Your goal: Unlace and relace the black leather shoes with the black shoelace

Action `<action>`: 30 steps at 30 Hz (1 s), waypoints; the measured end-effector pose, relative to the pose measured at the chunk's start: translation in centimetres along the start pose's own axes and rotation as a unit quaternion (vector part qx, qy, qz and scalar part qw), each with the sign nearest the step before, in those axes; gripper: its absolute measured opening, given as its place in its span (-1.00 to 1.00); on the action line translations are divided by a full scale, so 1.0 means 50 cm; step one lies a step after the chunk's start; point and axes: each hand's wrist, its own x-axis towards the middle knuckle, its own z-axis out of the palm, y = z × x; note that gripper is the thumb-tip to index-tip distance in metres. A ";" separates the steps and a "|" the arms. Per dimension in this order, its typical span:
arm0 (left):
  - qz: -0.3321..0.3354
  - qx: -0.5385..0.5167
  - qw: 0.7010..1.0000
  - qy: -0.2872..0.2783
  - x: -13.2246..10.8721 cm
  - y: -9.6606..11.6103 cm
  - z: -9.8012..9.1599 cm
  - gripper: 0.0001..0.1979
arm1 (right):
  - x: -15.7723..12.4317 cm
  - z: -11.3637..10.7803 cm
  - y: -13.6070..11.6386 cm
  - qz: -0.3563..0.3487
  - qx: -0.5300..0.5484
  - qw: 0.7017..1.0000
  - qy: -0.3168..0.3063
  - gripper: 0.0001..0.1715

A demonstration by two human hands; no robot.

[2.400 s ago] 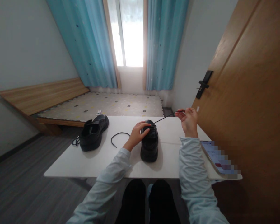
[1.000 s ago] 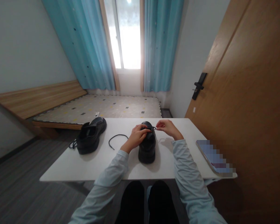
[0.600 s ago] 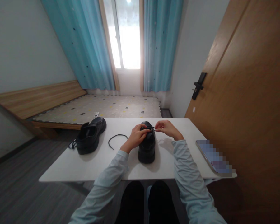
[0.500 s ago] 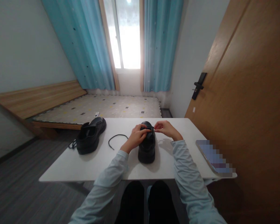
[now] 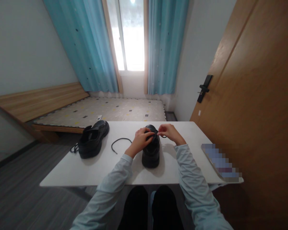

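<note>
A black shoe [image 5: 151, 153] stands upright on the white table [image 5: 170, 172], its heel toward me and its toe away. Over its left side lies my left hand [image 5: 142, 138], closed on the upper near the eyelets; its fingertips partly cover the lacing. At the right edge of the opening, my right hand [image 5: 169, 131] pinches the dark shoelace between thumb and forefinger. A short bit of lace hangs below those fingers. From the shoe's left side a loose lace [image 5: 121, 138] curves across the tabletop. How the lace passes through the eyelets is hidden by my fingers.
A second black shoe [image 5: 91, 140] sits at the table's left, its laces [image 5: 74, 148] trailing over the edge. A blurred tablet-like device [image 5: 220, 163] lies at the right edge. Beyond the table is a bed [image 5: 117, 110]; a wooden door [image 5: 254, 95] stands to the right.
My right hand has shifted slightly left, closer to the shoe's opening, and a lace end now shows below its fingers. My left hand has barely moved.
</note>
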 end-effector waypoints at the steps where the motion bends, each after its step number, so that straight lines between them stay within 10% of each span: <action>1: -0.001 0.005 1.000 0.000 0.001 0.000 0.001 -0.76 | 0.001 0.001 0.002 -0.003 0.000 1.000 -0.002 -0.75; 19: -0.009 0.046 0.999 -0.009 0.007 0.009 0.002 -0.84 | 0.001 0.009 -0.008 -0.015 0.044 0.999 -0.025 -0.83; 30: -0.021 -0.092 0.989 0.110 -0.002 0.010 -0.002 -0.93 | -0.005 0.010 -0.030 -0.073 -0.073 0.993 -0.062 -0.63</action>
